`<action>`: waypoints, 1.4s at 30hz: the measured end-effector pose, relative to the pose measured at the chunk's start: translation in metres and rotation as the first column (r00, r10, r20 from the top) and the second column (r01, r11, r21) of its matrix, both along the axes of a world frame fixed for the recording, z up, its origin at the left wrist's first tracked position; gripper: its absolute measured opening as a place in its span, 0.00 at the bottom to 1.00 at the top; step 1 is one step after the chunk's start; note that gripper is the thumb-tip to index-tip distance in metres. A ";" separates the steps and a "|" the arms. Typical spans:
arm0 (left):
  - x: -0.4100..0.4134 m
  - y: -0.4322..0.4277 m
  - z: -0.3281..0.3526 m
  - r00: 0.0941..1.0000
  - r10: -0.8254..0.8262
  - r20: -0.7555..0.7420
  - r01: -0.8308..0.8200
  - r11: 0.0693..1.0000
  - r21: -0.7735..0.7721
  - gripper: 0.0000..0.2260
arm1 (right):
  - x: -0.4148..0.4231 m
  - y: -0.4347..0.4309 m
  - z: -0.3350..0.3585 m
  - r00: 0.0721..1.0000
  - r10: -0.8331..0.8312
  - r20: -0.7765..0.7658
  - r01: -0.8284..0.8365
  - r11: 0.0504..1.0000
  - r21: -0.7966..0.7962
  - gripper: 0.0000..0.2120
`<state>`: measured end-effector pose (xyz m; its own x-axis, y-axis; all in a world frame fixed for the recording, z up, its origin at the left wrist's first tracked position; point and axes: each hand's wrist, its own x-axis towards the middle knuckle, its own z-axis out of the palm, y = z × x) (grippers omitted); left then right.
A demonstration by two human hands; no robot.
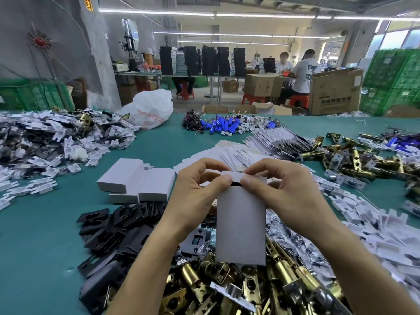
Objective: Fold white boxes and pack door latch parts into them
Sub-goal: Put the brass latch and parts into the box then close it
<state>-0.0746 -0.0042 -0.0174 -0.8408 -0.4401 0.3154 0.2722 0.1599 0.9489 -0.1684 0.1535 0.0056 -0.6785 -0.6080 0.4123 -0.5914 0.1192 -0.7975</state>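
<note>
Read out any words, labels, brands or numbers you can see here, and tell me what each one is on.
No text here is clear enough to quote.
On the white plastic bag: red print, too blurred.
On the brown cardboard carton: dark characters, blurred.
On the red-and-yellow pillar sign: cut off, unreadable.
On the white T-shirt: large print, blurred.
On the white cardboard box: none visible.

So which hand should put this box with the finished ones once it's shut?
Probably the left hand. The folded white boxes lie on its side of the table, while the right hand would have to cross over. Both now pinch the held box at its top flap.
</note>
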 end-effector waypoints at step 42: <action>0.004 -0.003 0.005 0.995 -0.024 0.101 0.014 0.995 0.100 0.09 | -0.008 0.014 0.007 0.943 0.169 0.288 -0.156 0.985 -0.068 0.06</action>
